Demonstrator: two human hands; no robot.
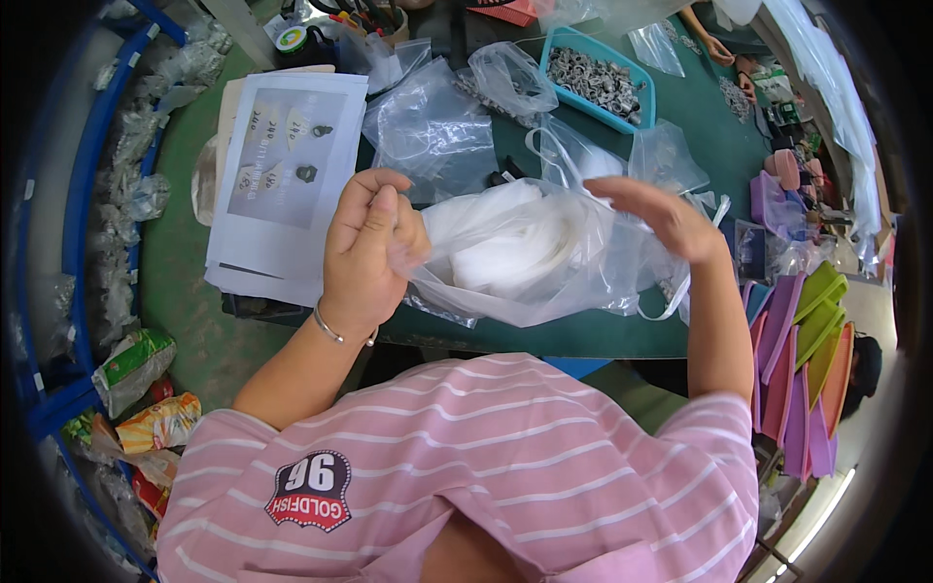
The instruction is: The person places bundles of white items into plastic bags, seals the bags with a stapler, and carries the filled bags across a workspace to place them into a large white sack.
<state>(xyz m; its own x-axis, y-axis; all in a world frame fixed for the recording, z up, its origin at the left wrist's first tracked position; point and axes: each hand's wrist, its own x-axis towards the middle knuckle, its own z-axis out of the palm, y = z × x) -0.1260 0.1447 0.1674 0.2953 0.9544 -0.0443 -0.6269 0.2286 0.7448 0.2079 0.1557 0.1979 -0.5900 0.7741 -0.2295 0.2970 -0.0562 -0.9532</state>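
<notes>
A large clear plastic bag [530,306] lies across the near edge of the green table, with a bundle of white, soft-looking material [510,248] inside it. My left hand [374,238] is closed in a fist on the bag's left end, thumb up. Over the bag's right part is my right hand [666,216], its fingers stretched out toward the left and the palm turned down. White straps [671,301] trail from the bag's right side, below that hand. Whether the right fingertips touch the plastic is hard to tell.
Printed sheets [282,185] lie on the left of the table. Clear bags [437,146] and a blue tray [627,73] of small metal parts are at the back. Colourful bins [797,360] stand at right, blue shelving [78,223] at left. Another person's hands [719,51] show far right.
</notes>
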